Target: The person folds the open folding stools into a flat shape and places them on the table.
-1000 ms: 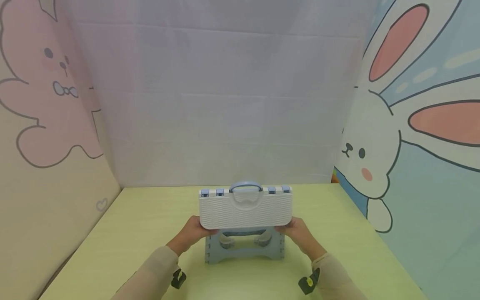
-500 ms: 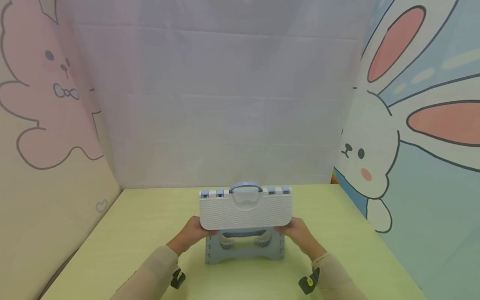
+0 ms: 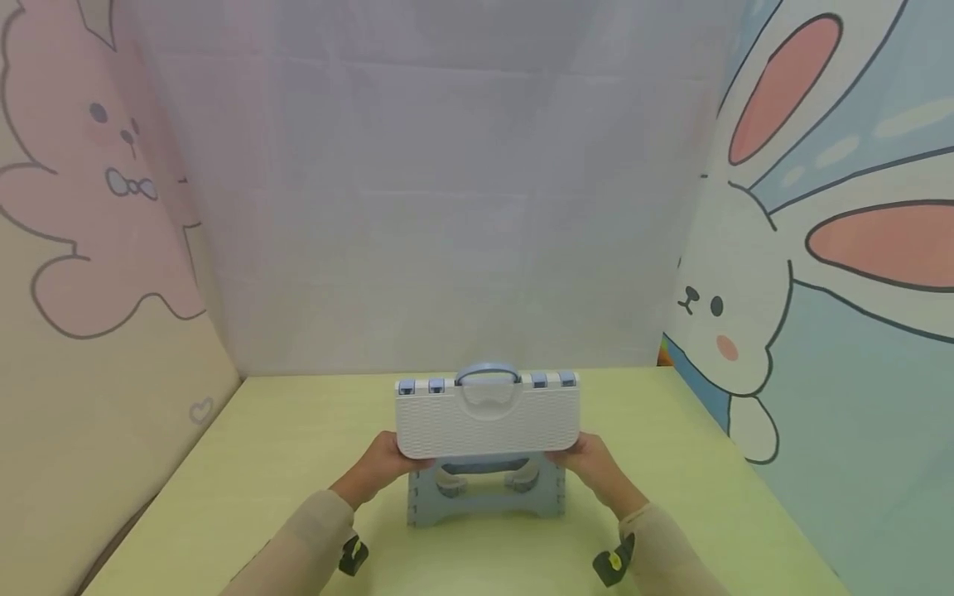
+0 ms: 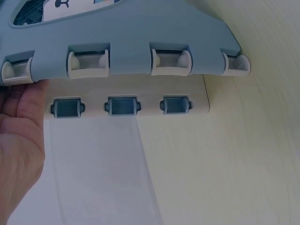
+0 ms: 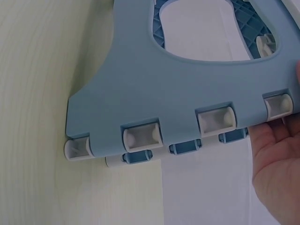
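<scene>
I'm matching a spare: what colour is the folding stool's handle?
The handle is light blue, clearest in the head view.

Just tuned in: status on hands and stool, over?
Left hand, right hand: both gripping folding stool. Blue leg panel shows below white top. No obstruction seen.

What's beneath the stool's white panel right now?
In the head view, a light-blue leg frame with an opening shows below the white panel. The left hand and right hand grip the panel's lower corners. Their fingertips are covered; from here, so is the frame's top.
</scene>
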### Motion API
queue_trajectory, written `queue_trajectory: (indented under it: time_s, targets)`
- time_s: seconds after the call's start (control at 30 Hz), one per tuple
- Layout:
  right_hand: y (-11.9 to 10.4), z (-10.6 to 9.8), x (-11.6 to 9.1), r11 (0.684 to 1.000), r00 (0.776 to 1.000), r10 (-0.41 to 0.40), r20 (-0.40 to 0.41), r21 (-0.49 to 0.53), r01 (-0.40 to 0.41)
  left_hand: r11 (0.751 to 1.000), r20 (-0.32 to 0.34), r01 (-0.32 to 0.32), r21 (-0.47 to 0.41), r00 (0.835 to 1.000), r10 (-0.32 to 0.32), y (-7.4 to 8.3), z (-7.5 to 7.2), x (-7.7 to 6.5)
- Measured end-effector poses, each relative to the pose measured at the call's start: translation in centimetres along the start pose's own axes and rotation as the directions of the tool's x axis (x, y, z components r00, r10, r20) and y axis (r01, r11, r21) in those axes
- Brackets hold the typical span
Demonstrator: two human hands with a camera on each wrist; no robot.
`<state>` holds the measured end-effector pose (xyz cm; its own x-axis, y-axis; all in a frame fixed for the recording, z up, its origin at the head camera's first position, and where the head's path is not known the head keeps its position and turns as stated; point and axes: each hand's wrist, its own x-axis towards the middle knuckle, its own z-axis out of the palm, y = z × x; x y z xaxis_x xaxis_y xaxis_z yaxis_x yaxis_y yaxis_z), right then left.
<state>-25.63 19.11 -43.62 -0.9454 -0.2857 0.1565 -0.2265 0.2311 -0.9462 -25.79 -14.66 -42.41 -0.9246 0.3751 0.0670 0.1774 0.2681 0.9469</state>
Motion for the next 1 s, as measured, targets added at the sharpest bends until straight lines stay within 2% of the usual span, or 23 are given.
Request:
queue_trajectory:
  time_s: [0.33,1.0]
  targets:
    - [0.0,-0.07,-0.1,0.999,1.0,-0.006,0.025,0.036,0.005,1.0,0.013,-0.014,-0.013,1.0,0.014,0.0,-0.04,-0.07]
    - [-0.41,0.11,-0.29,1.0,1.0,-0.022,0.009,0.003,0.022,0.999,0.029,-0.027,-0.018,0.999,0.027,0.14,-0.04,-0.17]
